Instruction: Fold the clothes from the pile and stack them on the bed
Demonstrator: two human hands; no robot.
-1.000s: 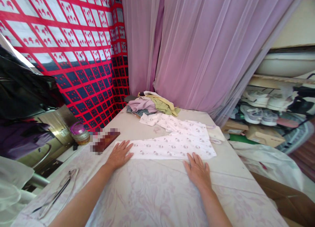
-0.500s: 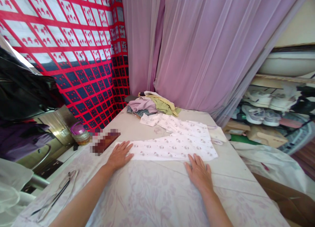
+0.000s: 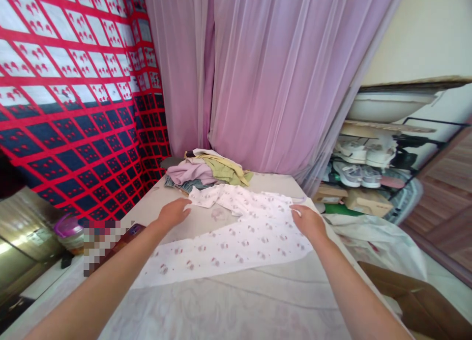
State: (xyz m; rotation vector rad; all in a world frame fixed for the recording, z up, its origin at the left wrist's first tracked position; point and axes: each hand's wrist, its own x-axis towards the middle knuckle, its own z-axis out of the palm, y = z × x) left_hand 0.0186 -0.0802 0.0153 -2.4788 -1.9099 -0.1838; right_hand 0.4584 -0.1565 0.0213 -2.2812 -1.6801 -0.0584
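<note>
White trousers [image 3: 243, 241] with a small repeated print lie spread on the patterned bedsheet [image 3: 228, 310], one leg stretched across toward me and the other bent away behind it. My left hand [image 3: 175, 213] is closed in a pinch at the end of the far leg. At the waist end on the right, my right hand [image 3: 308, 221] grips the far edge of the cloth between thumb and fingers. The near leg's left end passes partly behind my left forearm.
A heap of crumpled clothes [image 3: 206, 170] sits at the bed's far end, before a purple curtain [image 3: 258, 84]. To the left are a dark red, partly blurred object [image 3: 127, 239] and a purple-lidded jar [image 3: 70, 229]. Shoes [image 3: 356, 175] stand on a rack at right.
Both hands, flat at the trousers' near edge before, have moved away from me to the far side and closed on the cloth. The view has swung right.
</note>
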